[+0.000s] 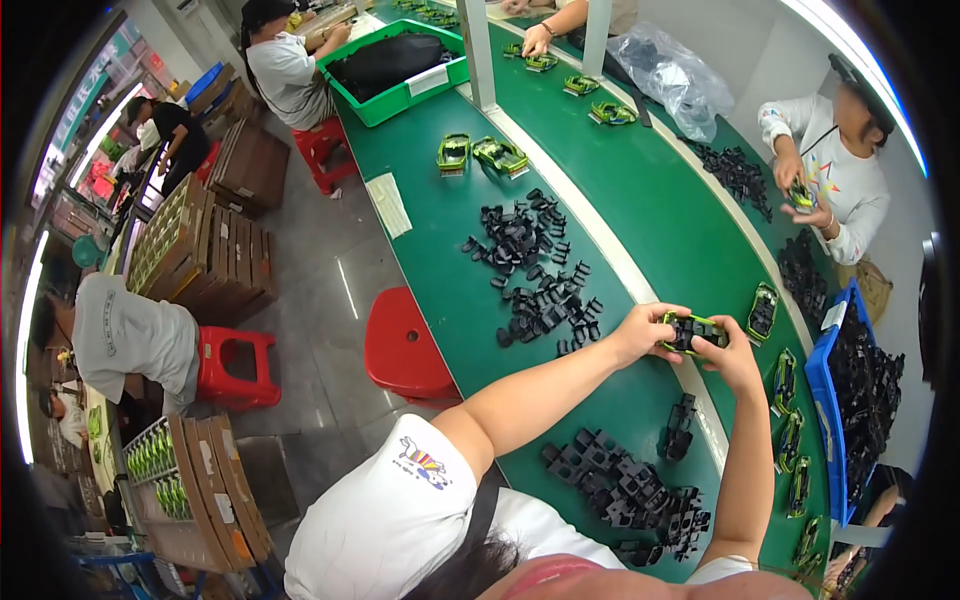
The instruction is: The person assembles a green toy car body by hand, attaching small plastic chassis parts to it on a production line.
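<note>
Green table [432, 275]; left hand [640, 334] and right hand [738, 362] clamp frame [688, 331]; long axis sideways.

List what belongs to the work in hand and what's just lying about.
Work, apparently:
green-and-black piece, held by left hand and right hand
small black parts
larger black parts

Lying about, apparently:
nearest red stool
clear plastic bag

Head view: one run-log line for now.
left hand: holding lime-and-black toy car body | right hand: holding same body | near: black plastic parts on green tabletop
</note>
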A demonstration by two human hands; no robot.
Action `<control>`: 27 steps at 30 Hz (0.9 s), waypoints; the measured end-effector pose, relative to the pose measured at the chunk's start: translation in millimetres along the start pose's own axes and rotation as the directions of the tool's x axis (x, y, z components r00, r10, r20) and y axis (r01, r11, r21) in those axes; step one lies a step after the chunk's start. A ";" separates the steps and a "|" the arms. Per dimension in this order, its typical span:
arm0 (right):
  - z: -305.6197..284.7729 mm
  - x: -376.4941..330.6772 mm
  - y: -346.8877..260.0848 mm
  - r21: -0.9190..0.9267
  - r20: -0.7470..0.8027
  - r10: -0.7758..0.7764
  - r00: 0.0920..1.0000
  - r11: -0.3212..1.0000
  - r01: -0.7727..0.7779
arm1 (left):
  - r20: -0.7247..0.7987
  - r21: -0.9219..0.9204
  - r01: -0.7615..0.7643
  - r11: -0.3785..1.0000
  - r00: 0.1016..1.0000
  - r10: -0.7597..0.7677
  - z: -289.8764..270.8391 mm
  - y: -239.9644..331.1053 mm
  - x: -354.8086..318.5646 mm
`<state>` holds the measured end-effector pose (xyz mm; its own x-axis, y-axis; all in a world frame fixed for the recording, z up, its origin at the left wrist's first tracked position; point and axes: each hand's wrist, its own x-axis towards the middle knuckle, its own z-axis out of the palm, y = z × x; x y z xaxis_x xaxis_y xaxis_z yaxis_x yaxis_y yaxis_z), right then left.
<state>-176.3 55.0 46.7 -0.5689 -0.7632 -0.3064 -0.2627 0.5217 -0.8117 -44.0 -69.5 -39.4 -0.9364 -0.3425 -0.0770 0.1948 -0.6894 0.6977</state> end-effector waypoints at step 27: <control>21.9 -54.3 -14.9 -0.440 -0.373 -0.404 0.835 0.869 0.224 | -0.048 -0.095 -0.031 0.995 0.999 0.026 -3.8 1.0 2.0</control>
<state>-124.4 80.3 64.6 -0.6595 -0.7061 0.2577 -0.6992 0.4503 -0.5553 -44.6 -73.3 -41.6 -0.9160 -0.3905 -0.0926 0.2502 -0.7362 0.6289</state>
